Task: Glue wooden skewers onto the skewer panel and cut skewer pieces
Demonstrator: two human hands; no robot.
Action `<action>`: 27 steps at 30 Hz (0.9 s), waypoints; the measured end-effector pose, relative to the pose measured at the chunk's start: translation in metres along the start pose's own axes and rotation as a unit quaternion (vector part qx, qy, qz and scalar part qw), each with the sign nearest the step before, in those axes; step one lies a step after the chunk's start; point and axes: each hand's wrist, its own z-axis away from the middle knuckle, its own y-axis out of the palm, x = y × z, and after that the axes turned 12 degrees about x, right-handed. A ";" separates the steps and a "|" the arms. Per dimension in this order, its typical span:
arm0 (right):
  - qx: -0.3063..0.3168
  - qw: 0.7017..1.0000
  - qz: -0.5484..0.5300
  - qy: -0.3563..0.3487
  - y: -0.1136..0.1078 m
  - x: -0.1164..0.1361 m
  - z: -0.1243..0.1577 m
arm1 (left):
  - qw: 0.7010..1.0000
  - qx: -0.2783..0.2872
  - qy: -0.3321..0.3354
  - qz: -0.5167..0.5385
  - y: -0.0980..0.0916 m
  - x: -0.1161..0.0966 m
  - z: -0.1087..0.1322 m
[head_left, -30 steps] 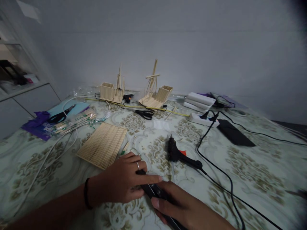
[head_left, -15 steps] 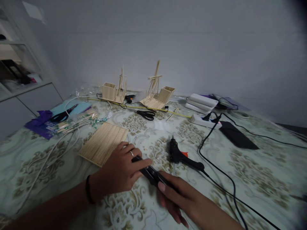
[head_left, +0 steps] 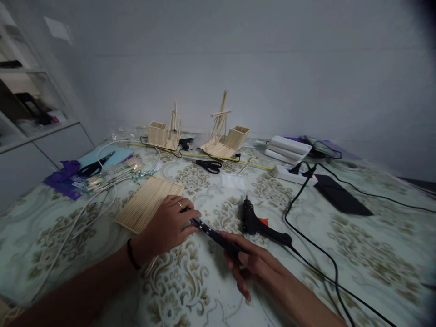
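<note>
Head view shows the left hand (head_left: 166, 227) and right hand (head_left: 254, 265) each pinching one end of a thin black tool (head_left: 213, 235) slanting toward the lower right.

The right hand (head_left: 254, 265) has slid back along the dark tool (head_left: 213, 234); the left hand (head_left: 166, 225) now covers its tip.
</note>
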 end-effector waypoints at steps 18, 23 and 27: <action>0.001 0.926 0.372 -0.059 0.006 -0.002 0.004 | 0.983 0.174 -0.003 -0.058 -0.006 -0.019 0.005; -0.002 0.921 0.386 -0.049 0.011 0.000 -0.005 | 0.989 0.137 0.008 -0.049 -0.001 -0.020 0.004; -0.010 0.923 0.383 -0.026 0.012 0.008 -0.006 | 0.993 0.107 -0.005 -0.050 -0.001 -0.015 0.002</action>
